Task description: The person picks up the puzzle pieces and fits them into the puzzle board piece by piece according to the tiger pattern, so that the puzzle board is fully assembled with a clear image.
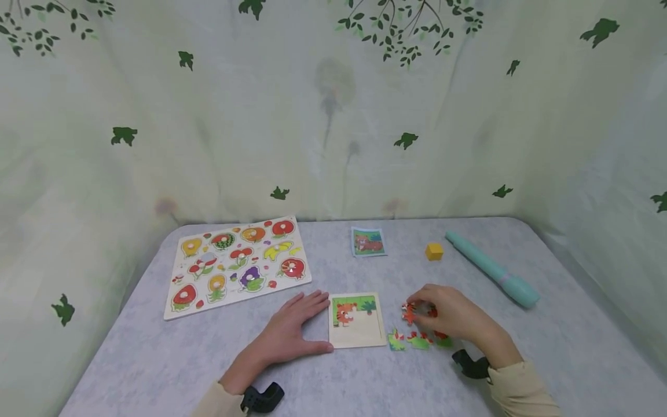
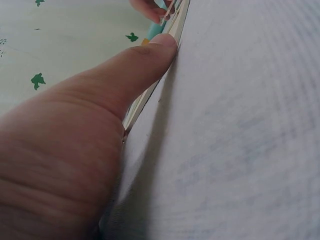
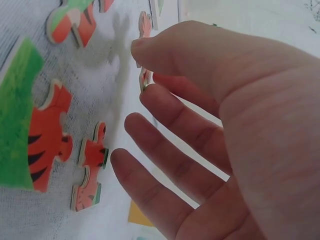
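Note:
My left hand (image 1: 289, 330) lies with fingers straight along the left side of a small square wooden puzzle board (image 1: 365, 336), thumb at its lower left corner. In the left wrist view the thumb (image 2: 135, 67) rests along the board's edge. Inside the frame are a tiger's orange face and green background; the lower right part shows bare wood. Just right of the board, my right hand (image 1: 458, 313) pinches an orange puzzle piece (image 1: 408, 314) between thumb and fingertips, above the table. Several loose pieces, among them a green and orange one (image 3: 45, 145), lie under and beside that hand.
A large fruit puzzle board (image 1: 237, 269) lies at the left. Toward the back are a small tiger picture card (image 1: 368, 242) and a yellow cube (image 1: 434, 251). A teal stick with a thicker end (image 1: 492, 269) lies at right. A curtain (image 1: 333, 116) hangs behind the table.

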Tool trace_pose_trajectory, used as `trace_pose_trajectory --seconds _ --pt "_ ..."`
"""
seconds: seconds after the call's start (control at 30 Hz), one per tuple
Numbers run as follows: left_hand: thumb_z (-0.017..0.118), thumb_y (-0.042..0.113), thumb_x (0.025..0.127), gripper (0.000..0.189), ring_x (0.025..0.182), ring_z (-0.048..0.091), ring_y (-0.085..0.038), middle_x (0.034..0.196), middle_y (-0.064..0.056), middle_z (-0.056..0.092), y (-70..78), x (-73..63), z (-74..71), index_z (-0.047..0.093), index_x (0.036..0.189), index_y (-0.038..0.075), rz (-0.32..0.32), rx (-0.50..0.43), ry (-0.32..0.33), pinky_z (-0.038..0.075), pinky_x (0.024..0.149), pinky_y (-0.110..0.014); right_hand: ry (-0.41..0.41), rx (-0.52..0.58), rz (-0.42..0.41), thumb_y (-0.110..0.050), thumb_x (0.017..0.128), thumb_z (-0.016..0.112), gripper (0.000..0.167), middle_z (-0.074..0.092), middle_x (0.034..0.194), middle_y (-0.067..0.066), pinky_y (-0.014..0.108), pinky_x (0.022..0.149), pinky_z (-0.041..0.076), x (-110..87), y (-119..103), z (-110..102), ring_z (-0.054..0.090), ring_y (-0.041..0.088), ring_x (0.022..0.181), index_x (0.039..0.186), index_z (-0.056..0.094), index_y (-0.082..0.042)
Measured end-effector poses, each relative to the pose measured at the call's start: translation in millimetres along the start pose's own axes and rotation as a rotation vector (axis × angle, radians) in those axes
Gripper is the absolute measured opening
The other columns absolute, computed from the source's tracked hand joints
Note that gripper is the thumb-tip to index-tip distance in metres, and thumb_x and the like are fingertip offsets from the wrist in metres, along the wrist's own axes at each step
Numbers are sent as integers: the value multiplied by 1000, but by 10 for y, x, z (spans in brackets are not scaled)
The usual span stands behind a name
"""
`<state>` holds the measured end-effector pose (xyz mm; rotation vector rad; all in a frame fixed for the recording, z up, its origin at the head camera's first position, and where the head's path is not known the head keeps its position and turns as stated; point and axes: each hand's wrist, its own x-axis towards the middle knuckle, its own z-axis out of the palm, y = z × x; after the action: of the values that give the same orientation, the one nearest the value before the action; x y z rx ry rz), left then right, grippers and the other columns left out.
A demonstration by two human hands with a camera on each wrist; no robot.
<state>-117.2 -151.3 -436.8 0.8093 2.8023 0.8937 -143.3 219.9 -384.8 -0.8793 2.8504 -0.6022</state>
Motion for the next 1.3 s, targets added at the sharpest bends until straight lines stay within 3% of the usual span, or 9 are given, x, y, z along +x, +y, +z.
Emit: trace_pose_trajectory --seconds 0.67,1.1,1.3 --pt "79 62 82 91 155 33 -23 162 0 44 17 -2 3 51 153 13 -4 6 5 19 129 -52 36 11 -47 -19 90 81 30 72 104 -6 20 66 54 -12 -118 11 67 14 91 119 74 -15" --pt "78 63 81 92 154 33 -22 162 1 45 0 -5 35 52 153 12 5 -5 8 20 129 -52 34 3 -72 -17 91 80 30 71 105 -7 34 79 60 48 -210 5 68 15 96 120 74 -14" --pt "78 63 82 91 154 34 -21 161 1 45 6 -1 34 52 153 12 10 17 16 20 129 -50 46 -3 -92 -17 90 80 28 71 103 -8 30 77 59 109 -266 18 67 14 94 117 75 -14"
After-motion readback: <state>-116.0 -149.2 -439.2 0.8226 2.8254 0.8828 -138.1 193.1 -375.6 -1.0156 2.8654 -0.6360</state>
